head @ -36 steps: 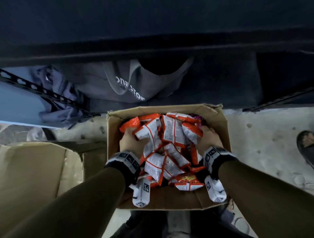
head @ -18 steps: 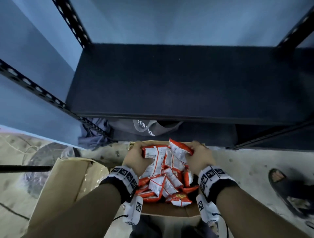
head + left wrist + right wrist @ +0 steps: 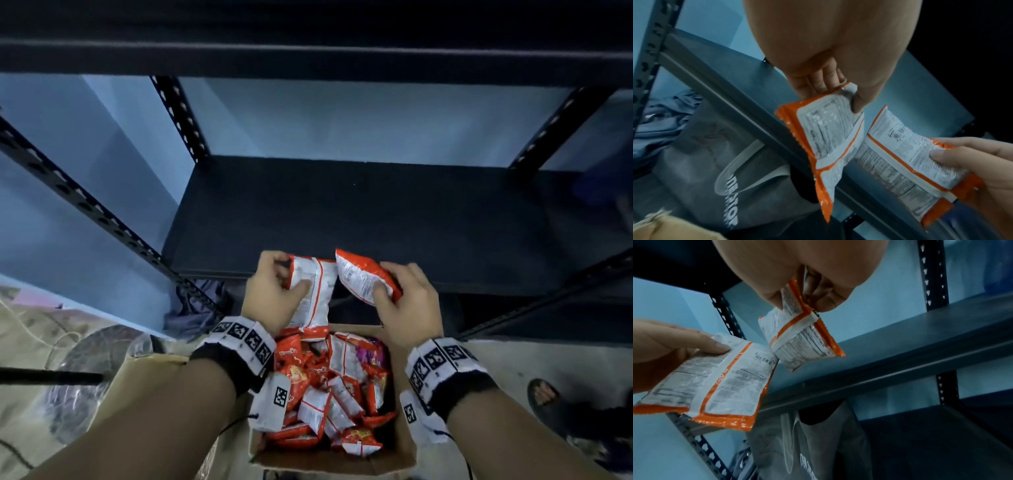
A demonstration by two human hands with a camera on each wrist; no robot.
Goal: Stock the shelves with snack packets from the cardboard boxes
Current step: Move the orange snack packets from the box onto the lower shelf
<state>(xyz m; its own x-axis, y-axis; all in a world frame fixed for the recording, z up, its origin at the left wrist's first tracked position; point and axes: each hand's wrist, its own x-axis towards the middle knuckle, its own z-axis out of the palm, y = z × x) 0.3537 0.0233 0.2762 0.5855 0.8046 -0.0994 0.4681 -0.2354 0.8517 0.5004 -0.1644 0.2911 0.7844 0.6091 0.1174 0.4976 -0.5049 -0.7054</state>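
hands are gripping snack packets above the cardboard box (image 3: 404,455), left hand (image 3: 270,301) pinching one packet (image 3: 313,294), right hand (image 3: 406,301) another (image 3: 359,277); next, probably setting both on the dark shelf (image 3: 376,212).

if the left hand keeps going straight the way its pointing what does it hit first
Most likely the bare dark shelf board; the left hand, gripping a snack packet, points across its front edge. Depth is uncertain.
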